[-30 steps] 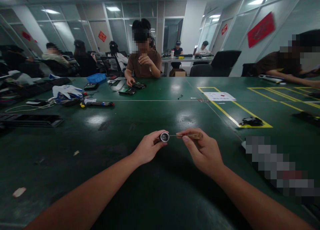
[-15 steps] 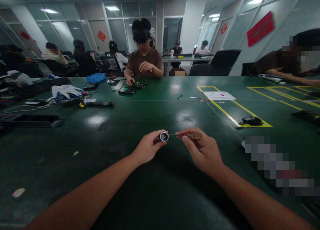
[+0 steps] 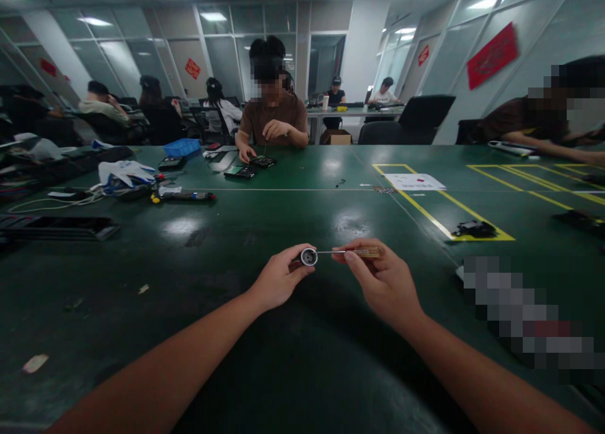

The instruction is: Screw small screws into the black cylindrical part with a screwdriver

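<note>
From the head cam, biggest worry for me is slippage. The screwdriver (image 3: 369, 252) comes in sideways at the right edge of the little cylinder (image 3: 309, 257), so if the push isn't lined up, the tip could skate off and jab the fingers behind it. I can't tell if the tip is seated in something or just resting against the side. The cylinder's also round and seems held up over the green table (image 3: 265, 371) with nothing bracing it, so a hard twist could spin it or pop it loose.

Grip-wise, the left hand (image 3: 278, 279) has the cylinder pinched, thumb below and fingers above, parted only about as wide as the thing itself. Its open silver-rimmed end faces the camera, right between the two hands. The right hand (image 3: 390, 289) has thumb and fingers closed around the driver's brownish handle, up near where the shaft starts, with the thin shaft pointing left. How hard either one is squeezing, no clue from this angle.
</note>
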The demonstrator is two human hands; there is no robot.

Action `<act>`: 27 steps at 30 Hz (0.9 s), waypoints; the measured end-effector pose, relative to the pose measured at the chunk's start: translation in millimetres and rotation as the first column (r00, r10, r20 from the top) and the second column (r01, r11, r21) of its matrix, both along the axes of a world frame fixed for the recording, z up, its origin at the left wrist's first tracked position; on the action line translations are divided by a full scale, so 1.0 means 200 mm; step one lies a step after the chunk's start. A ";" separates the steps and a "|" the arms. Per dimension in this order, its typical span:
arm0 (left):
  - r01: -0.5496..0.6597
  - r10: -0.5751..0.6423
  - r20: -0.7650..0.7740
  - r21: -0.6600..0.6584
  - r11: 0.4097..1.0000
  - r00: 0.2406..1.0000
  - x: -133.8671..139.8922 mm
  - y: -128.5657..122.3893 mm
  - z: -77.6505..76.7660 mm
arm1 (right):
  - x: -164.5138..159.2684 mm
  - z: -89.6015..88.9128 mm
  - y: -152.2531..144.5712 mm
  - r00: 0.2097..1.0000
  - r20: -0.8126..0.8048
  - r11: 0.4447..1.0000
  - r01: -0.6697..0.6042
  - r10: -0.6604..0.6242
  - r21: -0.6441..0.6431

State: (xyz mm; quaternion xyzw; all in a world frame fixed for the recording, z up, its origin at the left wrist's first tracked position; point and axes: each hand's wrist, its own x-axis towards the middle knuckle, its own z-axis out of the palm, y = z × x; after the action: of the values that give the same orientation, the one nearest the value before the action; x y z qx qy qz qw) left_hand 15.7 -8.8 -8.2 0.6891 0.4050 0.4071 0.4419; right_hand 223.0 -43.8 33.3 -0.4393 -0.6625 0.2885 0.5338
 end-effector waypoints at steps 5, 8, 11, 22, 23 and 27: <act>0.003 -0.003 -0.001 0.004 1.000 1.000 0.00 -0.01 0.01 | 0.00 0.01 0.00 1.000 -0.013 1.000 0.000 -0.001 -0.030; -0.001 0.001 0.002 -0.005 1.000 1.000 0.00 -0.01 0.01 | 0.00 0.01 0.00 0.998 -0.057 0.999 -0.008 0.005 -0.048; 0.003 -0.003 0.015 -0.019 1.000 1.000 0.00 -0.01 0.02 | 0.00 0.00 0.01 0.995 -0.097 0.998 -0.015 0.009 -0.060; 0.014 -0.014 0.035 -0.002 1.000 0.999 0.00 0.00 0.00 | 0.01 -0.04 0.02 0.989 -0.143 0.996 -0.046 0.035 -0.073; 0.013 -0.013 0.036 -0.005 1.000 0.999 0.00 -0.01 0.00 | 0.01 -0.04 0.02 0.990 -0.134 0.997 -0.042 0.033 -0.063; 0.012 -0.012 0.039 -0.020 1.000 0.999 0.01 -0.01 0.01 | 0.01 -0.03 0.01 0.997 -0.072 0.999 -0.037 0.035 -0.036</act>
State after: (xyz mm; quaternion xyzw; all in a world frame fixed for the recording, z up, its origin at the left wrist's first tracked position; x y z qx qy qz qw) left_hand 17.3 -10.2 -7.2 0.6791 0.3964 0.4135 0.4591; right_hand 225.3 -41.7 26.6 -0.4265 -0.6455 0.3257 0.5435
